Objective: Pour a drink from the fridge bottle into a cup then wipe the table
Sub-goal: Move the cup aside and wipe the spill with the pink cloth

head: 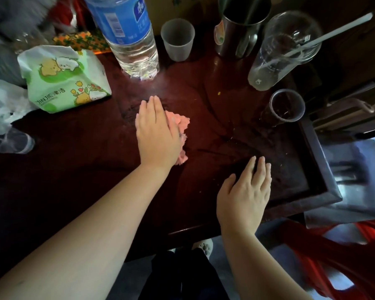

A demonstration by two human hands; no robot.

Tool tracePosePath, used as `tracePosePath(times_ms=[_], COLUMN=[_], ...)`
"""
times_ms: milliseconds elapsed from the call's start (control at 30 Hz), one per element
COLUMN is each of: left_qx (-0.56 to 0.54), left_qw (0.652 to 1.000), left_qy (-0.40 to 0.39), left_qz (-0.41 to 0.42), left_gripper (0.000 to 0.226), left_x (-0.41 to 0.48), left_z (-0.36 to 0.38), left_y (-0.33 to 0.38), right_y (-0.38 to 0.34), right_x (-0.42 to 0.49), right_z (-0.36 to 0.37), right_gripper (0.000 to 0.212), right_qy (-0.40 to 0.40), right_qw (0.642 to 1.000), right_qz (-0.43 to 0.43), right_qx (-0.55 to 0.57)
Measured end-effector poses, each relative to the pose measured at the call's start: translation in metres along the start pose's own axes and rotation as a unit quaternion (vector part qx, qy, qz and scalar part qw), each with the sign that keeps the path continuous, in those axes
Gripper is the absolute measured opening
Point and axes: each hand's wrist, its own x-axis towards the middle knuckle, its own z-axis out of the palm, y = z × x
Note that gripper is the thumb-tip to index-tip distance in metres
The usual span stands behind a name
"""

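Observation:
My left hand (157,133) lies flat with straight fingers on a pink cloth (182,124), pressing it onto the dark red wooden table (85,169). The cloth sticks out to the right of the palm. My right hand (246,191) rests open on the table near its front right corner, fingers straight. A large clear water bottle with a blue label (128,33) stands at the back. Beside it on the right is a frosted plastic cup (178,40). A small dark cup (287,106) stands near the right edge.
A green tissue pack (63,81) lies at the left, with white plastic bags (2,105) beyond it. A steel mug (240,27) and a tilted clear cup with a straw (284,50) stand at the back right. A red stool (338,256) is below the table's right corner.

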Motion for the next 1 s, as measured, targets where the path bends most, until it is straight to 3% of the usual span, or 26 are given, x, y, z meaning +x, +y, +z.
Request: tracePosePath(times_ms=[100,267,533,600,700,800,867,1000], left_qx=[0.008,-0.001,-0.053,-0.04,0.044,0.004,-0.066,-0.103], left_qw=[1.0,0.998,0.967,0.972,0.991,0.997,0.99,0.937], left_qy=[0.008,-0.004,-0.085,-0.056,0.013,0.029,0.011,-0.078], left_qz=[0.0,0.069,0.235,0.225,0.13,0.074,0.122,0.326], left_gripper=[0.058,0.059,0.063,0.057,0.055,0.052,0.047,0.041], left_x=[0.006,0.026,0.059,0.059,0.045,0.032,0.036,0.055], left_z=[0.006,0.015,0.023,0.024,0.026,0.03,0.031,0.024], left_y=[0.011,0.03,0.064,0.061,0.063,0.072,0.072,0.07], right_y=[0.0,0.0,0.001,0.002,0.002,0.001,0.001,0.001], right_x=[0.0,0.0,0.0,0.0,0.0,0.0,0.0,-0.001], right_z=[0.0,-0.001,0.003,0.004,0.004,0.004,0.004,0.004], right_gripper=[0.058,0.058,0.06,0.061,0.061,0.062,0.061,0.061], right_qy=[-0.005,-0.014,0.019,0.021,0.017,0.013,0.012,0.014], right_qw=[1.0,1.0,1.0,1.0,1.0,1.0,1.0,1.0], right_qz=[0.0,-0.005,-0.01,-0.013,-0.013,-0.013,-0.013,-0.013], right_qx=[-0.004,-0.009,-0.011,-0.012,-0.011,-0.011,-0.009,-0.003])
